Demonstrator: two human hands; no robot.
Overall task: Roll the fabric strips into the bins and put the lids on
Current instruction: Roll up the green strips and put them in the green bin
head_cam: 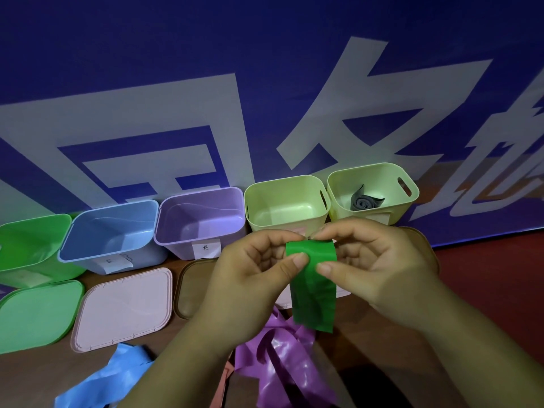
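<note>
The left hand point(253, 269) and right hand point(374, 266) pinch the top end of the green strip point(313, 293) between thumb and fingers, above the middle of the table point(38, 378). Its tail hangs over the purple strips point(279, 366) and could drag them in. A slack roll might spring open before reaching the green bin point(29, 245) at the left edge.

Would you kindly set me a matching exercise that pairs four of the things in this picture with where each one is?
Things:
1. green strip
2. grey roll
3. pink lid
4. purple strip

Places:
A. inside the rightmost bin
B. flat on the table, in front of the blue bin
C. pinched by the left hand and right hand
D. loose on the table, below both hands

Pairs: 1-C, 2-A, 3-B, 4-D
</note>
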